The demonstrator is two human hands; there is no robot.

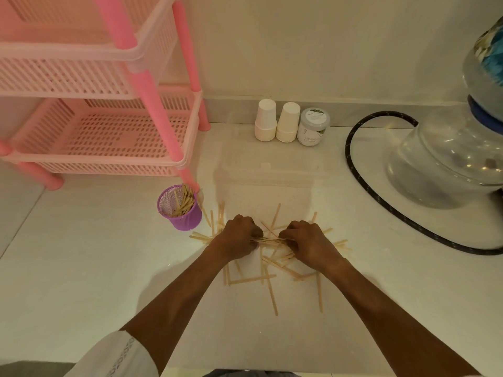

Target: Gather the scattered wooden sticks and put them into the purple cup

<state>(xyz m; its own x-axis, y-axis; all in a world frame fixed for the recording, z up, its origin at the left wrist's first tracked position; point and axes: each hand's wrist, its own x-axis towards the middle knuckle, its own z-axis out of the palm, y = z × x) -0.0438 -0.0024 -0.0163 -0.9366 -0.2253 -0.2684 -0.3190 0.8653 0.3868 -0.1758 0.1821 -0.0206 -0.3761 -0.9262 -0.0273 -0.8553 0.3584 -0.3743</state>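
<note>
Cup (187, 221) left of sticks (272, 295) on the counter (81, 254), rack (109, 137) behind it, paper cups (265, 121) farther back

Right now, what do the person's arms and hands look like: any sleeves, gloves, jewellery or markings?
Both the left hand and right hand are bare: no gloves, rings or watch show. The left arm is uncovered up to a white sleeve bearing dark lettering too small to read. The right arm is uncovered to the frame's edge.
</note>
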